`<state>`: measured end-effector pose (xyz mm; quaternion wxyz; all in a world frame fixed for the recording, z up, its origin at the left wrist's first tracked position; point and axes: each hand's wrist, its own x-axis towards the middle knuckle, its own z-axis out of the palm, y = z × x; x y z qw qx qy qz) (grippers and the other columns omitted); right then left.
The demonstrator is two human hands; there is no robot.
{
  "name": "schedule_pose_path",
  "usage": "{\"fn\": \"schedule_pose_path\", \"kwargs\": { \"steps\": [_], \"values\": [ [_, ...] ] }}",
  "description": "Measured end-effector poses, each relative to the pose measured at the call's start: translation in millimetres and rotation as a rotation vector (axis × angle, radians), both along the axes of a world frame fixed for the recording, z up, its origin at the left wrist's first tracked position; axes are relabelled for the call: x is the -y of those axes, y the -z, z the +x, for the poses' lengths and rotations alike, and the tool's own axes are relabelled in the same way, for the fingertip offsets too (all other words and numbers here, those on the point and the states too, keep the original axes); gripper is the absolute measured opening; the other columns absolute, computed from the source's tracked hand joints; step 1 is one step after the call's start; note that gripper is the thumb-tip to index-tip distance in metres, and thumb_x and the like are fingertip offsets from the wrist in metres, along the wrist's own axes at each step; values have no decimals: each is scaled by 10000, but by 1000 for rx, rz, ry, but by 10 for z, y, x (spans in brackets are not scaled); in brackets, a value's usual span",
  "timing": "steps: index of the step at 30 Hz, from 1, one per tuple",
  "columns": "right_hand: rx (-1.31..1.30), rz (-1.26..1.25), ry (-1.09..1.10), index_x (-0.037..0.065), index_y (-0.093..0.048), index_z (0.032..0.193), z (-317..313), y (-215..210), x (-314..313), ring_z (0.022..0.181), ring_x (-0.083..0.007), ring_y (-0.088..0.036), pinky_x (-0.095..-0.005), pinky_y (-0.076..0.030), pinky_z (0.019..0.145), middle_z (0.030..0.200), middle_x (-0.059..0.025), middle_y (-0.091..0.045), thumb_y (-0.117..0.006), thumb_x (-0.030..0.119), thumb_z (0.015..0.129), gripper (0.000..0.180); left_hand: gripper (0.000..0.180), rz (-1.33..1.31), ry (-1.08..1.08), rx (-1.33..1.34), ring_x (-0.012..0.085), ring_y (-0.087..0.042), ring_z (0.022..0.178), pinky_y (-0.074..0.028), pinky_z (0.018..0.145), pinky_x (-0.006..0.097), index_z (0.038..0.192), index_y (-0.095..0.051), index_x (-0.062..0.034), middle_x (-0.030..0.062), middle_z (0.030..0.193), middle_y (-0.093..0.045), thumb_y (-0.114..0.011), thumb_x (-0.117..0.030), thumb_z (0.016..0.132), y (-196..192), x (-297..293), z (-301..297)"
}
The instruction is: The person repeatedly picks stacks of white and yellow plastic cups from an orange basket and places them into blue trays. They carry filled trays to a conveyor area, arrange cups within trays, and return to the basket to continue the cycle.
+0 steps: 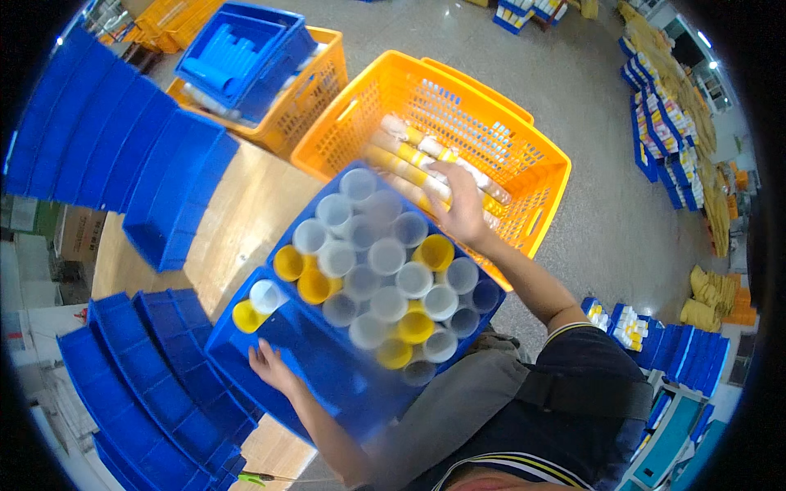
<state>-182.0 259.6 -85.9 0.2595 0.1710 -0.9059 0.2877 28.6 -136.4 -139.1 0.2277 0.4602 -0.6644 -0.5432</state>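
Observation:
My left hand [274,370], fingers apart, is over the rim of a blue bin [327,403]. Close to it in that bin's corner stand a white tube [266,295] and a yellow tube [248,316]. Against this bin is a second blue bin [489,313], packed with several upright, open-mouthed tubes, mostly translucent [386,255] and some yellow [314,286]. My right hand [460,204] reaches into an orange crate [550,168], thumb and fingers closed around one of the yellow-and-white tubes [399,168] lying there. Its fingertips are partly hidden.
Stacked blue bins [168,192] stand at the left on a wooden table [254,192]; more stacked bins [155,385] are nearer. Behind them, a blue bin of blue pieces [225,61] rests on another orange crate [323,86]. Loaded blue bins [667,139] line the right side of the floor.

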Motion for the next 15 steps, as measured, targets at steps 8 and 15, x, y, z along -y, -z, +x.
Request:
{"fn": "schedule_pose_path", "kwargs": {
  "steps": [8, 15],
  "values": [
    [1148, 370, 269, -37, -605, 1070, -702, 3290, -2599, 997, -424, -627, -482, -520, 846, 1049, -285, -646, -628, 119, 791, 320, 559, -129, 262, 456, 314, -528, 1090, -420, 960, 381, 1399, -345, 122, 256, 1264, -530, -410, -297, 1036, -95, -1941, 656],
    [911, 437, 487, -18, -466, 1272, -485, 4652, -2927, 1158, -355, -528, -483, -482, 940, 1246, -214, -524, -600, 40, 801, 493, 574, 15, 125, 455, 241, -511, 1088, -416, 947, 351, 1325, -411, 76, 170, 1252, -525, -388, -425, 1045, -205, -2123, 632]
  ]
}}
